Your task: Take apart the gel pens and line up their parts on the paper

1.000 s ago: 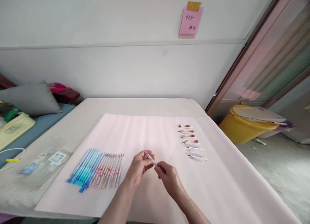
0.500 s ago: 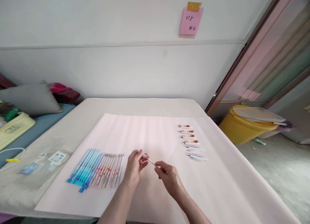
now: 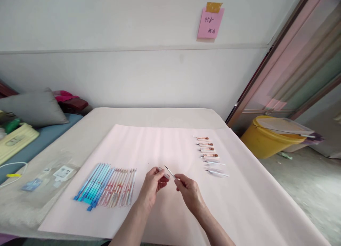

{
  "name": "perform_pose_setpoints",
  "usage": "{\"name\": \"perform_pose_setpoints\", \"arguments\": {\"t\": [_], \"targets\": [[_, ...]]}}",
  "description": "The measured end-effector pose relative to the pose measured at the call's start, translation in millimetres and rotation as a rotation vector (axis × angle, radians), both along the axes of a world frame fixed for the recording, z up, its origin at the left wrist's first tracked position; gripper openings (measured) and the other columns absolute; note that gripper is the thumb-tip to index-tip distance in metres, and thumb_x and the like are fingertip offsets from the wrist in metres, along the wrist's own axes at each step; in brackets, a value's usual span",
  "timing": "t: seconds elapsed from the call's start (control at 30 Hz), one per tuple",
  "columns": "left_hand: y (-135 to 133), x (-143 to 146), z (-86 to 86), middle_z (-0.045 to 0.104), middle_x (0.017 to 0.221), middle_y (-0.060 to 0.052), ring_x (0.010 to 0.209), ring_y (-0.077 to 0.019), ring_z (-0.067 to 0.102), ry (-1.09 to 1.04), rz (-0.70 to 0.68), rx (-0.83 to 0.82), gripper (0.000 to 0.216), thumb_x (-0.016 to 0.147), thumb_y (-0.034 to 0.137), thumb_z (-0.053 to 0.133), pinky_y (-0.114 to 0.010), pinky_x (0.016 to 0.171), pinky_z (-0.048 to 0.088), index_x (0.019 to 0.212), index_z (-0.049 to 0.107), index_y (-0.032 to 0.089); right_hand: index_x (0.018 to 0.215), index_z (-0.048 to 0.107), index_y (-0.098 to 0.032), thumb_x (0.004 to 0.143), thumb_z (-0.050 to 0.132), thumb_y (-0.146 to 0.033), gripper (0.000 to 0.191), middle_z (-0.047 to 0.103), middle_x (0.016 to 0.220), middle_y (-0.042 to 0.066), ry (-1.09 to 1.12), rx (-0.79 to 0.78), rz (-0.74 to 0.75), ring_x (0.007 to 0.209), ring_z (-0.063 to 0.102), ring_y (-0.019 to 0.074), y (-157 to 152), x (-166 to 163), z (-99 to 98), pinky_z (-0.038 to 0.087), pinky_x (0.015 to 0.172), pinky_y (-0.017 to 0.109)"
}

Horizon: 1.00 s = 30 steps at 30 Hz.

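Note:
My right hand [image 3: 189, 192] pinches a thin white pen refill [image 3: 169, 173] whose dark tip points up and left. My left hand [image 3: 153, 186] is closed just left of it, its fingertips curled round a small pale cap [image 3: 166, 176]. Both hands hover over the pale pink sheet [image 3: 165, 146] near its front middle. A row of several blue and pink pens [image 3: 106, 185] lies side by side to the left of my left hand. A column of short pen parts [image 3: 209, 154] lies to the right, beyond my right hand.
The sheet covers a beige table [image 3: 87, 129]. Clear plastic packets [image 3: 49, 175] lie at the table's left edge. A grey cushion [image 3: 33, 108] and a yellow case [image 3: 14, 141] sit on the left. A yellow bin [image 3: 266, 139] stands on the floor at right. A pink note [image 3: 210, 23] hangs on the wall.
The two hands have drawn apart: the cap came off into my left hand, and the refill's dark tip now shows bare in my right hand.

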<state>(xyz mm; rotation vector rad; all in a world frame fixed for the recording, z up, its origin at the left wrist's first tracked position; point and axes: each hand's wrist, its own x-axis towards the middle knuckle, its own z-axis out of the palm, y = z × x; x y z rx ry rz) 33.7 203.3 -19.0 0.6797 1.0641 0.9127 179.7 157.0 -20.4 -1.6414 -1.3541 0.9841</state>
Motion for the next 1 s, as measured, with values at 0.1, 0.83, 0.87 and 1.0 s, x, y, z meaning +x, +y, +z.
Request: {"name": "perform_pose_setpoints", "arguments": {"t": [0.1, 0.83, 0.87, 1.0], "targets": [[-7, 7, 1.0, 0.066, 0.073, -0.004, 0.068, -0.0140, 0.061, 0.037, -0.090, 0.017, 0.027, 0.063, 0.041, 0.066, -0.024, 0.061, 0.043, 0.073, 0.056, 0.018, 0.088, 0.065, -0.019, 0.083, 0.040, -0.034, 0.030, 0.054, 0.062, 0.000, -0.003, 0.042, 0.034, 0.059, 0.049, 0.0131, -1, -2, 1.3, 0.037, 0.055, 0.021], [3, -2, -2.9, 0.054, 0.061, 0.002, 0.060, -0.0103, 0.052, 0.093, 0.167, 0.037, 0.017, 0.064, 0.030, 0.063, -0.022, 0.057, 0.041, 0.067, 0.051, 0.018, 0.090, 0.062, -0.021, 0.081, 0.043, -0.032, 0.024, 0.057, 0.059, -0.001, -0.095, 0.057, -0.005, 0.056, 0.052, 0.0137, -2, -5, -1.9, 0.038, 0.054, 0.022], [5, -3, -2.9, 0.054, 0.061, 0.002, 0.060, -0.0099, 0.052, 0.087, 0.199, 0.027, 0.017, 0.064, 0.029, 0.063, -0.022, 0.057, 0.041, 0.068, 0.051, 0.018, 0.087, 0.061, -0.020, 0.080, 0.043, -0.032, 0.023, 0.057, 0.058, -0.002, -0.078, 0.047, -0.037, 0.055, 0.052, 0.0135, -1, -3, -3.4, 0.038, 0.053, 0.022], [1, -1, -1.7, 0.056, 0.062, 0.001, 0.059, -0.0108, 0.053, 0.076, 0.066, 0.026, 0.016, 0.065, 0.029, 0.062, -0.023, 0.057, 0.041, 0.068, 0.052, 0.017, 0.086, 0.060, -0.020, 0.080, 0.043, -0.035, 0.023, 0.058, 0.061, -0.002, 0.041, 0.010, -0.094, 0.052, 0.050, 0.0127, 3, 2, -8.1, 0.038, 0.051, 0.022]]}}
